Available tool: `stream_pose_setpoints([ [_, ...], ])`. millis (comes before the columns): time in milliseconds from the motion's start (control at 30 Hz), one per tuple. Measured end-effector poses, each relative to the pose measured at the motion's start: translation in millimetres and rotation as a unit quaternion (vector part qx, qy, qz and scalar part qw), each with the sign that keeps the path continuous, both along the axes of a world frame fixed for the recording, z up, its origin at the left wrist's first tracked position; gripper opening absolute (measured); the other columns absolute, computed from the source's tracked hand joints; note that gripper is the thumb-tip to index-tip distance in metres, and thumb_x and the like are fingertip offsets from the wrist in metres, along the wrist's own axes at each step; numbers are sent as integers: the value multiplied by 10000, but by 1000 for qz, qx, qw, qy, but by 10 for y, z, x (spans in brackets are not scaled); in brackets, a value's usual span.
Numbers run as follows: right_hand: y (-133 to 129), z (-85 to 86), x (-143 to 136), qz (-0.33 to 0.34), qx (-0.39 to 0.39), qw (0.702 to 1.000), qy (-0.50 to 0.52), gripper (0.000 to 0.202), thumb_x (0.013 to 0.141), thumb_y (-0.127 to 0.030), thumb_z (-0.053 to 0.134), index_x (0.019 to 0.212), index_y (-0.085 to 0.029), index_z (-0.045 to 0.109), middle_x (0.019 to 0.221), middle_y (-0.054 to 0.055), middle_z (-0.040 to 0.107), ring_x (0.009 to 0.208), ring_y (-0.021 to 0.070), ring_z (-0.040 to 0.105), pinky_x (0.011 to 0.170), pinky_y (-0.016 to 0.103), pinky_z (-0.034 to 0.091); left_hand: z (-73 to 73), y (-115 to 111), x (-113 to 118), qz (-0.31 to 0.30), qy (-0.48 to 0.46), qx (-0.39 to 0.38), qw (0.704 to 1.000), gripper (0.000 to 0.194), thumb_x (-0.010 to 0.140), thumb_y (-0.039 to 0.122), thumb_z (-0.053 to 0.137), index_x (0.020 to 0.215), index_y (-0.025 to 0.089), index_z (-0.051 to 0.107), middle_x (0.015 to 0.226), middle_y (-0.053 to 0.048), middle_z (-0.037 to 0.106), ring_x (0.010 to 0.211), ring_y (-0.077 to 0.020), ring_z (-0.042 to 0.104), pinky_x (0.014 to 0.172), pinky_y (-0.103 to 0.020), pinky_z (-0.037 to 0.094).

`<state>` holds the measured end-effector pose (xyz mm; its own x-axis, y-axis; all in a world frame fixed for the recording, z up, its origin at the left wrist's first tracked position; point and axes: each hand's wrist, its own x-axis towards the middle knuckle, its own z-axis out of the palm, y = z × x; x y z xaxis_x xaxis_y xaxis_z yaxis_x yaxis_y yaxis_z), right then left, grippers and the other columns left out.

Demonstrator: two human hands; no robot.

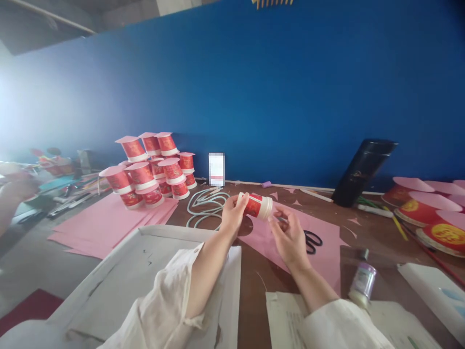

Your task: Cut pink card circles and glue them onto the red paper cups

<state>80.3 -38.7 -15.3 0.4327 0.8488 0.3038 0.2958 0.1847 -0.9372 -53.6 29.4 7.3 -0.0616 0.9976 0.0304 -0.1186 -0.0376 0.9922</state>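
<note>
A red and white paper cup stack (258, 206) lies sideways in the air over the table, its white rims facing right. My left hand (233, 213) is closed around its left end. At the rimmed end, my right hand (289, 235) has its fingers bent near the rims; whether they grip anything is too small to tell. Below and to the right, a pink paper sheet (323, 228) lies on the brown table (252, 286). Black-handled scissors (312, 241) rest on this sheet, beside my right hand.
Stacked red cups with pink tops (140, 175) stand at left by pink sheets (109, 223). A coiled cable (192, 208), white tray (145, 237) and lit phone (217, 169) are nearby. Right are a black cylinder (361, 172), a glue bottle (363, 281) and round red boxes (425, 208). Another person's hand (16, 189) shows far left.
</note>
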Motion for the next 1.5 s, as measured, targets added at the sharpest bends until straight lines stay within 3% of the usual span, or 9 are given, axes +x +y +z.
stream_pose_setpoints([
  [200,-20,62,54,37,-63,995,-62,278,813,-437,595,933,-199,675,623,-10,611,578,152,550,598,275,420,27,8,1,-15,52,34,998,541,726,618,639,1024,167,615,988,-91,685,895,-209,638,792,-316,478],
  [467,-33,89,8,77,-73,994,-25,267,793,-393,593,921,-182,695,577,-31,573,553,136,538,569,253,410,-35,53,-52,-22,81,32,996,566,743,668,587,1026,177,602,976,-85,679,888,-208,633,768,-306,474],
  [600,-48,105,7,52,-81,995,-21,250,763,-385,604,871,-181,699,580,-27,570,533,131,498,535,255,373,18,14,-26,-7,88,67,994,552,714,621,655,1017,163,603,991,-92,666,893,-207,625,759,-298,473],
  [767,-15,91,114,-16,-88,995,43,137,662,-292,644,727,-185,700,560,-19,579,533,139,503,494,250,342,67,87,-143,95,81,98,987,547,737,614,631,1035,159,577,1011,-98,637,914,-213,616,800,-321,477],
  [867,37,53,267,-51,-85,989,107,179,677,-347,649,722,-178,685,493,-29,519,437,114,435,420,243,294,26,201,-269,191,105,128,967,512,762,598,610,1019,158,566,1037,-109,612,972,-230,595,873,-360,462],
  [933,69,34,368,-69,-77,985,139,271,720,-417,618,801,-169,689,528,-12,545,420,110,433,397,245,305,-20,248,-311,202,138,171,954,478,770,583,610,1002,167,568,1037,-103,600,992,-238,583,910,-383,446],
  [1133,59,74,387,-66,-86,981,164,373,698,-426,687,946,-149,717,733,61,676,501,126,541,418,248,412,-121,209,-249,155,205,245,935,509,797,529,610,1135,160,521,1146,-137,571,1116,-262,533,982,-416,403],
  [1333,-40,194,178,15,-95,985,143,348,711,-453,707,943,-193,720,952,73,696,716,159,610,471,209,434,-108,116,-193,35,250,311,916,496,804,498,623,1190,204,515,1191,-116,578,1121,-243,548,978,-387,416],
  [1500,-50,193,134,84,-112,959,248,287,713,-417,739,857,-171,706,786,42,645,639,115,539,433,172,373,-41,-33,-106,-36,249,339,907,550,776,506,655,1220,213,515,1199,-125,578,1144,-262,547,979,-387,422],
])
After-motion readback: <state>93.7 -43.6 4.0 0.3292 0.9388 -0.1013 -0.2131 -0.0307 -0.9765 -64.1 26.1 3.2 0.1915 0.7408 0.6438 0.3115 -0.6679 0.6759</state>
